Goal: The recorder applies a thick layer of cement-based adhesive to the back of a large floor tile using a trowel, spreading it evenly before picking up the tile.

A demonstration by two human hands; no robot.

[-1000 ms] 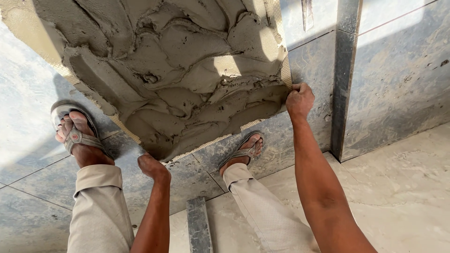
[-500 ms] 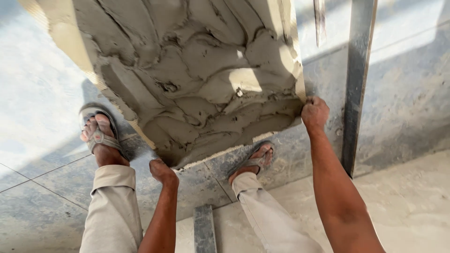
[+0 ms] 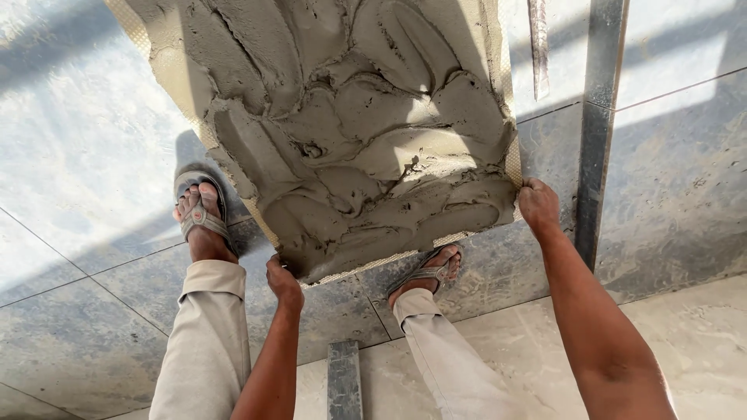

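Sandalled feet are standing on the grey tiled floor (image 3: pixel 70 327), the left foot (image 3: pixel 201 214) showing far left and the right foot (image 3: pixel 428 272) peeking out under the tile. Between them, the left hand (image 3: pixel 282 281) is curling its fingers around the near corner of a large tile (image 3: pixel 350 132) thickly spread with wet grey mortar, mortar side facing up toward the camera. Further right, the right hand (image 3: pixel 538 204) is gripping the tile's right corner. Beyond it, a metal straightedge (image 3: pixel 595 132) is lying across the floor, well right of the tile.
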